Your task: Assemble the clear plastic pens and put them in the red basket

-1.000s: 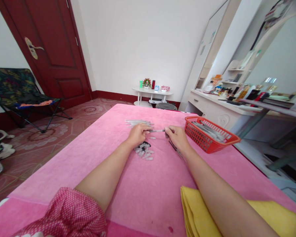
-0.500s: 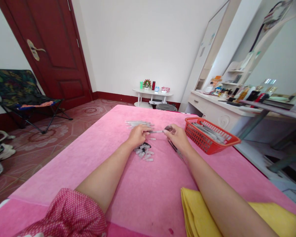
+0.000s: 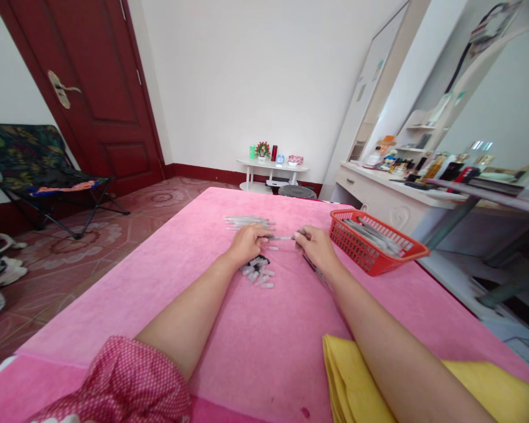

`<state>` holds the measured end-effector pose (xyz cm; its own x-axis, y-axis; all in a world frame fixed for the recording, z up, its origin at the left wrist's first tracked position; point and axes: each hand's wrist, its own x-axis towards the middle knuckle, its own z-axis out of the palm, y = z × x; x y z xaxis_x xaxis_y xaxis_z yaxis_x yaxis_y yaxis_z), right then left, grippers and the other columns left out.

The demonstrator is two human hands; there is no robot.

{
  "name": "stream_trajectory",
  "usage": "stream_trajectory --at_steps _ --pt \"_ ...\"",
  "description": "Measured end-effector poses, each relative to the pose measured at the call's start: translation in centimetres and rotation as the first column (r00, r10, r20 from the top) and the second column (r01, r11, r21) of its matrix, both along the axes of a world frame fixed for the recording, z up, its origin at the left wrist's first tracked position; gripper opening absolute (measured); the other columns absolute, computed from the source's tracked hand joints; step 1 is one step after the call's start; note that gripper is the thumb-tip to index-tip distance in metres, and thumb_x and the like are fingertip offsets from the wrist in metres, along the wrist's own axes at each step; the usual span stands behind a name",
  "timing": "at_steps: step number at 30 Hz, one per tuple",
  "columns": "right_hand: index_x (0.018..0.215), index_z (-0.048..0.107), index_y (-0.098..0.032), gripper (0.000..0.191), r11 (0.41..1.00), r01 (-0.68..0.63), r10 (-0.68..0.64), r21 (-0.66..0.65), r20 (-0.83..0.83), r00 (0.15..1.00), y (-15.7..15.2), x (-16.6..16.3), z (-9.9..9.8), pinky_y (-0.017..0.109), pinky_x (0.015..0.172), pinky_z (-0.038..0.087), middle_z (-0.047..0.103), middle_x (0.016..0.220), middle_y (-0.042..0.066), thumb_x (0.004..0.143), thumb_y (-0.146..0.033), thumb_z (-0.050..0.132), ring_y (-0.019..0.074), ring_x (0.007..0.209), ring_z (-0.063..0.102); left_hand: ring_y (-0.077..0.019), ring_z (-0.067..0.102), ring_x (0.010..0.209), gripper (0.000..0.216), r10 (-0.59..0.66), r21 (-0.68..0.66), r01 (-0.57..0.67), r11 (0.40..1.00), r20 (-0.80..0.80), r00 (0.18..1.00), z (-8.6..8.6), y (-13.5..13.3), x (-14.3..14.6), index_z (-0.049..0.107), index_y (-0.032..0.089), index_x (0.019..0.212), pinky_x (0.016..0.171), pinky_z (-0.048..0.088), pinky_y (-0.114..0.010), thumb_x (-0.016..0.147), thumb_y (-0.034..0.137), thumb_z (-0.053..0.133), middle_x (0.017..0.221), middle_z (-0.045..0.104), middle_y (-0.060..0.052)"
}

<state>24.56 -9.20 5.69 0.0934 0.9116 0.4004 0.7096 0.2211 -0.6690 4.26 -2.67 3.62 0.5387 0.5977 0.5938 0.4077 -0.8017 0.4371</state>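
Note:
A slim grey pen (image 3: pixel 282 238) lies level between my hands, just above the pink cloth. Its left end is pinched by my left hand (image 3: pixel 247 242), and the fingers of my right hand (image 3: pixel 316 245) are closed on the other end. Below my left hand is a small heap of translucent caps (image 3: pixel 264 275) with some black pieces among them. One loose cap (image 3: pixel 273 248) rests under the held pen. Behind my left hand lies a row of similar pale pens (image 3: pixel 242 220). Long dark sticks (image 3: pixel 316 270) lie partly hidden beneath my right hand and wrist.
At right, a red plastic basket (image 3: pixel 365 249) holds many grey pens. A folded yellow cloth (image 3: pixel 350 376) lies under my right forearm. The pink cloth (image 3: pixel 247 341) covers the table. Beyond stand a dressing table (image 3: pixel 379 188) and a folding chair (image 3: pixel 48 164).
Both hands stay close to where they were, with the pen between them slightly lower. My right fingers have shifted a little on its end. Caps, row and basket have not moved.

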Motion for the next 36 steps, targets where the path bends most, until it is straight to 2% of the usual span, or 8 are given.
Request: stream_trajectory --at_steps 3,6,10,16,22,26,30,36 --pt "0.071 0.059 -0.017 0.036 0.995 0.081 -0.083 -0.059 -0.018 0.996 0.0 0.5 0.1 0.023 0.05 0.04 0.065 0.061 0.003 0.087 -0.042 0.038 0.0119 0.047 0.056 -0.021 0.06 0.096 0.029 0.027 -0.044 -0.022 0.999 0.1 0.995 0.0 0.1 0.1 0.072 0.021 0.091 0.089 0.045 -0.036 0.073 0.006 0.055 0.095 0.07 -0.005" --pt "0.071 0.061 -0.018 0.027 0.97 0.209 -0.183 -0.126 0.191 0.964 -0.3 1.2 0.5 0.023 0.051 0.039 0.066 0.062 0.003 0.08 -0.04 0.05 0.0131 0.052 0.058 -0.0189 0.062 0.088 0.026 0.121 -0.212 -0.042 0.976 0.376 0.919 0.1 0.7 0.2 0.07 0.018 0.089 0.084 0.048 -0.034 0.072 0.006 0.056 0.092 0.07 -0.005" --pt "0.063 0.064 -0.019 0.015 0.904 0.341 -0.159 -0.256 0.541 0.826 -0.9 1.3 0.9 0.026 0.053 0.039 0.067 0.067 0.006 0.063 -0.034 0.067 0.0193 0.066 0.062 -0.0142 0.063 0.068 0.023 0.314 -0.504 0.144 0.852 0.711 0.629 0.6 1.2 0.1 0.065 0.012 0.093 0.061 0.05 -0.025 0.07 0.01 0.06 0.079 0.069 -0.005" --pt "0.067 0.068 -0.021 0.005 0.868 0.399 -0.107 -0.296 0.674 0.731 -1.5 0.0 1.4 0.031 0.06 0.044 0.069 0.078 0.01 0.066 -0.025 0.065 0.0245 0.077 0.064 -0.0081 0.061 0.058 0.025 0.493 -0.569 0.479 0.669 0.821 0.287 1.2 1.0 -0.5 0.059 0.013 0.095 0.052 0.048 -0.017 0.071 0.01 0.065 0.076 0.066 -0.003" --pt "0.083 0.07 -0.022 0.016 0.912 0.339 -0.114 -0.231 0.65 0.751 -1.6 -0.6 1.0 0.031 0.066 0.045 0.07 0.087 0.009 0.071 -0.029 0.061 0.0242 0.083 0.063 -0.0063 0.06 0.058 0.016 0.577 -0.57 0.549 0.612 0.796 0.183 0.7 1.6 -1.1 0.058 0.015 0.089 0.055 0.05 -0.016 0.076 0.009 0.062 0.075 0.066 -0.001" --pt "0.112 0.063 -0.022 0.039 0.996 -0.022 0.066 -0.081 0.607 0.792 -1.6 -2.4 -0.3 0.029 0.082 0.043 0.065 0.11 0.008 0.075 -0.013 0.053 0.0208 0.101 0.058 -0.0054 0.061 0.058 0.01 0.652 -0.59 0.578 0.564 0.747 0.127 0.4 1.8 -1.2 0.055 0.015 0.079 0.059 0.05 -0.015 0.078 0.006 0.06 0.069 0.064 0.001" --pt "0.117 0.06 -0.021 0.046 0.961 -0.267 0.256 -0.074 0.602 0.756 -1.3 -4.0 -1.4 0.027 0.092 0.037 0.062 0.118 0.005 0.076 -0.005 0.048 0.018 0.11 0.052 -0.0049 0.061 0.057 0.012 0.671 -0.589 0.602 0.538 0.732 0.116 0.3 1.9 -1.0 0.054 0.014 0.074 0.06 0.051 -0.015 0.079 0.004 0.058 0.065 0.063 0.002" --pt "0.102 0.067 -0.021 0.031 0.991 -0.09 0.128 -0.097 0.551 0.825 -1.0 -3.5 -1.6 0.025 0.079 0.041 0.069 0.1 0.005 0.077 -0.011 0.051 0.0178 0.094 0.06 -0.0071 0.064 0.06 0.013 0.65 -0.557 0.649 0.518 0.75 0.124 0.0 2.1 -0.8 0.055 0.013 0.073 0.065 0.053 -0.018 0.079 0.002 0.057 0.065 0.064 0.001"
